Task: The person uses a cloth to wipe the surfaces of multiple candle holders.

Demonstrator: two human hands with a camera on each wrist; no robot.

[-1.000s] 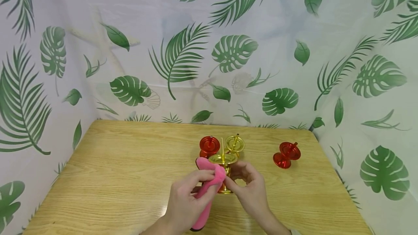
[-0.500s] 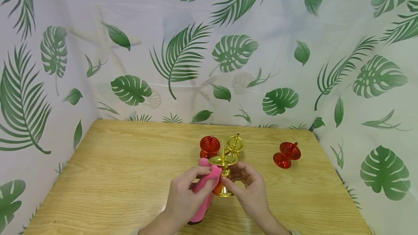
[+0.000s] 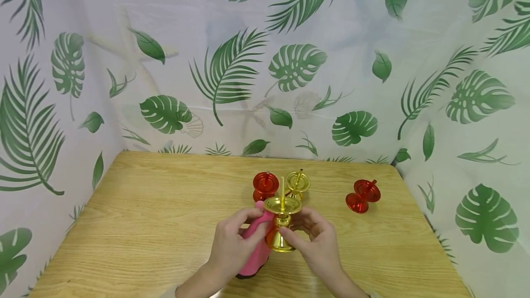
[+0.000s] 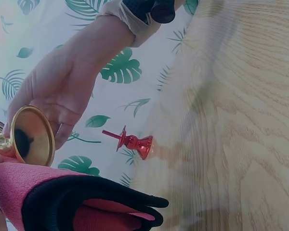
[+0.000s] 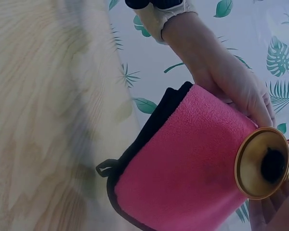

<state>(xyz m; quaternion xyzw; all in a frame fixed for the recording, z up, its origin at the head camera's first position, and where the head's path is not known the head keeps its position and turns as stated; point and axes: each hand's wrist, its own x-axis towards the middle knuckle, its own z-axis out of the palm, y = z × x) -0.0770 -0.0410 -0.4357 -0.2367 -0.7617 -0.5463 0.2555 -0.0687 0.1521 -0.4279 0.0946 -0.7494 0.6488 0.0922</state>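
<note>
A gold candle holder (image 3: pixel 283 220) with a dish and a spike on top is held upright by my right hand (image 3: pixel 319 238), thumb on its stem. Its hollow base (image 5: pixel 262 163) shows in the right wrist view, lifted above the table. My left hand (image 3: pixel 236 247) pinches a folded pink cloth (image 3: pixel 257 259) with a dark border, close against the left side of the holder. In the left wrist view the cloth (image 4: pixel 43 185) hangs beside the holder's base (image 4: pixel 36 137), and my right palm is behind it.
On the wooden table (image 3: pixel 165 210), a red candle holder (image 3: pixel 265 185) and a second gold one (image 3: pixel 298 183) stand behind my hands. Another red candle holder (image 3: pixel 362 195) stands to the right. Leaf-printed sheets (image 3: pixel 232 137) rise at the back and sides.
The pink cloth has slid left and down off the front of the gold candle holder, baring more of its stem and base. The holder has come slightly lower and nearer.
</note>
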